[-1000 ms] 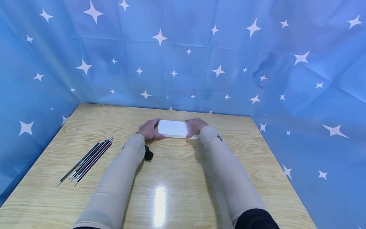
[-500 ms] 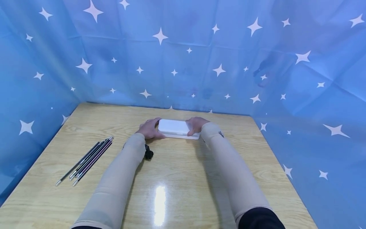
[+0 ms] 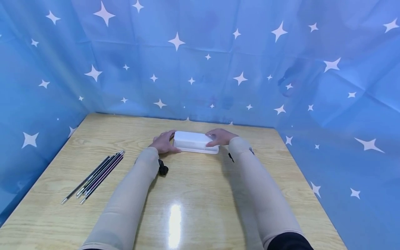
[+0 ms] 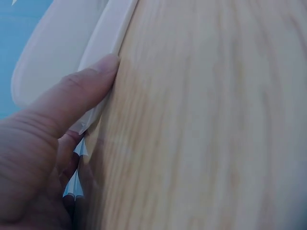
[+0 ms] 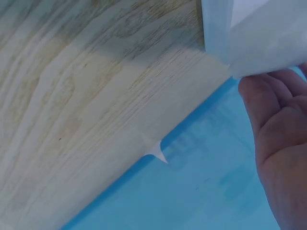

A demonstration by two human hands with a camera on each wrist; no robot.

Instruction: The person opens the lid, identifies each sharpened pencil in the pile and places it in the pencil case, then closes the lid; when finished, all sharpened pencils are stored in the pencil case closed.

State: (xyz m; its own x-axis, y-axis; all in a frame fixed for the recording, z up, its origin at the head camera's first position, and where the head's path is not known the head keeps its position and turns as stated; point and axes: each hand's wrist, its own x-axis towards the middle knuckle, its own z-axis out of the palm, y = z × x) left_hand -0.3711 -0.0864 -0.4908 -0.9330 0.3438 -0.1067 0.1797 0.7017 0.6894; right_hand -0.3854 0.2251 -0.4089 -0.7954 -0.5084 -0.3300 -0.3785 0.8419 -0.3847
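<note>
Near the back of the table lies a long white plastic box [image 3: 193, 150], its lid [image 3: 191, 139] standing raised off the base. My left hand [image 3: 163, 142] grips the box's left end; in the left wrist view the thumb [image 4: 91, 81] presses along the base's rim and the other fingers are partly hidden. At the right end, my right hand [image 3: 221, 136] holds the lid between thumb and fingers. The right wrist view shows those fingers [image 5: 273, 96] against the lid's edge, the thumb out of sight. The inside of the box cannot be seen.
A bundle of several dark pencils [image 3: 98, 175] lies on the table's left side. The wooden table [image 3: 193, 194] ends at a blue star-patterned curtain [image 3: 200, 69] behind and at the sides. A black wrist device [image 3: 163, 168] sits at the left cuff.
The right hand has shifted a little to the right and the lid has tilted up from the base. The left hand stays at the box's left end. The pencils have not moved.
</note>
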